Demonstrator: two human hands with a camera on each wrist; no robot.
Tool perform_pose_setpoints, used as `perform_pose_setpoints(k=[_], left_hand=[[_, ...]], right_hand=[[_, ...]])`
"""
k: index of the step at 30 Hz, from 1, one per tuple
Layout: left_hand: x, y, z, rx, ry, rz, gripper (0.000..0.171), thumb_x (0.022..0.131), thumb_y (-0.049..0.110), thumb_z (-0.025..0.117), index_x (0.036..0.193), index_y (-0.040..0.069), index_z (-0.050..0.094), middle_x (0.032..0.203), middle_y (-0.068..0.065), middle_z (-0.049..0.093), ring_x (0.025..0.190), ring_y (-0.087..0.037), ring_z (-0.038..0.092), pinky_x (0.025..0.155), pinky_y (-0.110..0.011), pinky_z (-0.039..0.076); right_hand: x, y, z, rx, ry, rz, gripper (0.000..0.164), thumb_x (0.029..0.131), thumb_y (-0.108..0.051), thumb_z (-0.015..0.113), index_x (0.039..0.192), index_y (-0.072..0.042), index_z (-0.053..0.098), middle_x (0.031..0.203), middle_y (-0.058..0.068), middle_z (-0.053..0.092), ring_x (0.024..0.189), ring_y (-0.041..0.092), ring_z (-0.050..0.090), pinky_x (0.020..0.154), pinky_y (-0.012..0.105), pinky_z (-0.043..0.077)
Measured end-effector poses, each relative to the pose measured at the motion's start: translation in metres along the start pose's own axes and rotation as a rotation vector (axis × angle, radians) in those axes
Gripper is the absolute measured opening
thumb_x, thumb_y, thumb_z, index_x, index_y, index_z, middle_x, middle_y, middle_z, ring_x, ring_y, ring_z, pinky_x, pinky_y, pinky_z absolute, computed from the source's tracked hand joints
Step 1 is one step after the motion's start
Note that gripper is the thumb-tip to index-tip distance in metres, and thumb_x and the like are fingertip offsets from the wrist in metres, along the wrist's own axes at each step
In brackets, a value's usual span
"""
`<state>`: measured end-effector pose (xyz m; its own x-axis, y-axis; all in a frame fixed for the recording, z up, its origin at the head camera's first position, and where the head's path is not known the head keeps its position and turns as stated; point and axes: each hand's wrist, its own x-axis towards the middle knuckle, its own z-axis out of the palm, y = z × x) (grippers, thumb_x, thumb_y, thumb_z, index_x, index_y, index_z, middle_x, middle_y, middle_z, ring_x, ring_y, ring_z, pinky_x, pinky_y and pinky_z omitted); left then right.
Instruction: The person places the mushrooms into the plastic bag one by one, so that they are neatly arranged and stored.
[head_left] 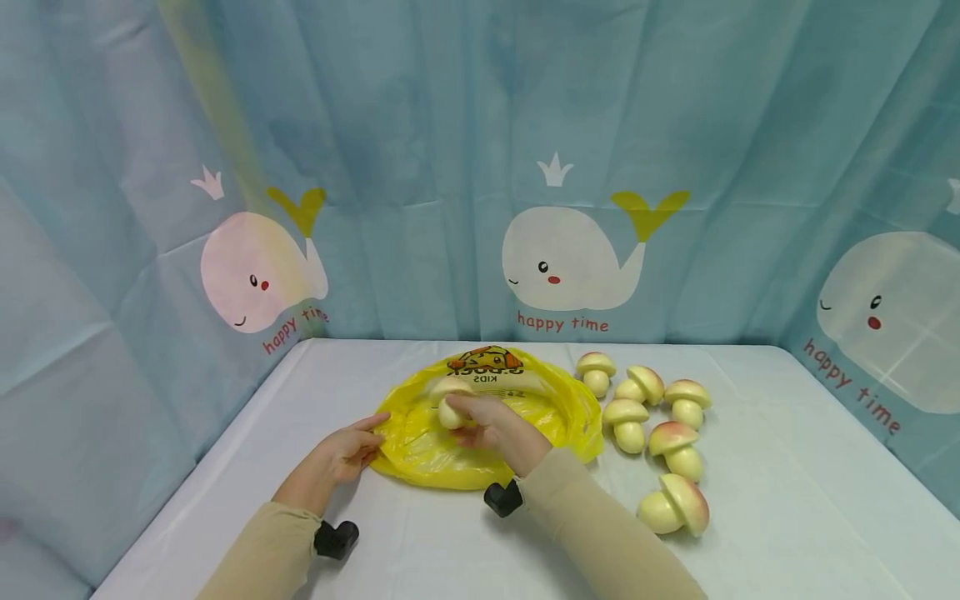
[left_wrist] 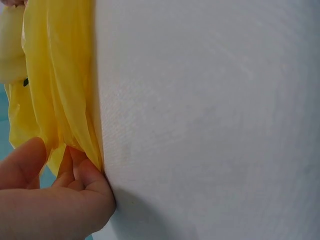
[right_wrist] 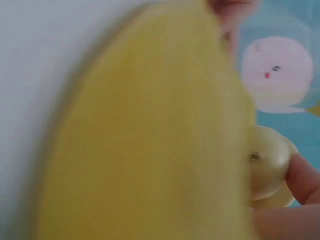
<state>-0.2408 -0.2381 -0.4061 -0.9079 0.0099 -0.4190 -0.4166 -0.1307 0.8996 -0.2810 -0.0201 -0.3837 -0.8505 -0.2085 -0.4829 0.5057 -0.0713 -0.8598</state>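
Note:
A yellow plastic bag (head_left: 420,462) with a printed duck lies spread on the table, its mouth held wide. At its left edge my left hand (head_left: 348,450) pinches the film between thumb and fingers; the left wrist view shows the gathered folds of the bag (left_wrist: 65,75) running into that grip. Over the bag's mouth, my right hand (head_left: 498,429) holds a toy mushroom (head_left: 450,415) by its pale round stem, cap toward the back. In the right wrist view the mushroom (right_wrist: 270,165) shows beside the bag wall, the thumb against it; part of it is hidden.
Several more toy mushrooms with pinkish caps stand or lie right of the bag, the nearest mushroom (head_left: 675,504) lying on its side. The white table (head_left: 787,467) runs back to a blue curtain (head_left: 420,167) printed with whales.

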Motion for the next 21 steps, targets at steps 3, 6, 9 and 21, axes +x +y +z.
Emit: perform_pose_setpoints(k=[3, 6, 9, 21], left_hand=[[0.0, 0.0, 0.0, 0.0, -0.006, 0.003, 0.058, 0.098, -0.008, 0.042, 0.152, -0.001, 0.024, 0.153, -0.026, 0.021, 0.112, -0.024, 0.044, 0.103, -0.038, 0.031], [-0.001, 0.001, 0.0, 0.004, -0.014, 0.003, 0.058, 0.098, -0.008, 0.042, 0.152, 0.0, 0.023, 0.154, -0.026, 0.019, 0.115, -0.025, 0.043, 0.104, -0.038, 0.029], [-0.002, 0.0, 0.0, 0.001, -0.016, 0.0, 0.058, 0.098, -0.008, 0.041, 0.152, 0.0, 0.023, 0.156, -0.025, 0.016, 0.122, -0.028, 0.037, 0.108, -0.04, 0.026], [-0.001, 0.0, 0.002, 0.021, 0.013, 0.003, 0.055, 0.098, -0.008, 0.041, 0.151, -0.001, 0.027, 0.156, -0.025, 0.018, 0.126, -0.03, 0.035, 0.107, -0.04, 0.026]], right_hand=[[0.005, 0.008, 0.005, -0.024, 0.007, -0.042, 0.041, 0.096, -0.028, 0.062, 0.126, -0.001, 0.051, 0.091, 0.009, 0.055, 0.068, 0.019, 0.053, 0.059, 0.026, 0.044], [0.008, 0.014, 0.01, -0.051, 0.035, -0.072, 0.045, 0.097, -0.028, 0.06, 0.13, -0.001, 0.045, 0.085, 0.008, 0.054, 0.062, 0.017, 0.048, 0.055, 0.024, 0.039], [0.009, 0.019, 0.015, -0.077, 0.072, -0.089, 0.044, 0.097, -0.025, 0.061, 0.128, 0.0, 0.042, 0.082, 0.009, 0.052, 0.06, 0.017, 0.045, 0.056, 0.025, 0.038], [0.007, 0.02, 0.028, -0.218, 0.141, -0.129, 0.067, 0.09, -0.009, 0.063, 0.147, -0.003, 0.028, 0.085, 0.01, 0.048, 0.062, 0.019, 0.041, 0.056, 0.029, 0.036]])
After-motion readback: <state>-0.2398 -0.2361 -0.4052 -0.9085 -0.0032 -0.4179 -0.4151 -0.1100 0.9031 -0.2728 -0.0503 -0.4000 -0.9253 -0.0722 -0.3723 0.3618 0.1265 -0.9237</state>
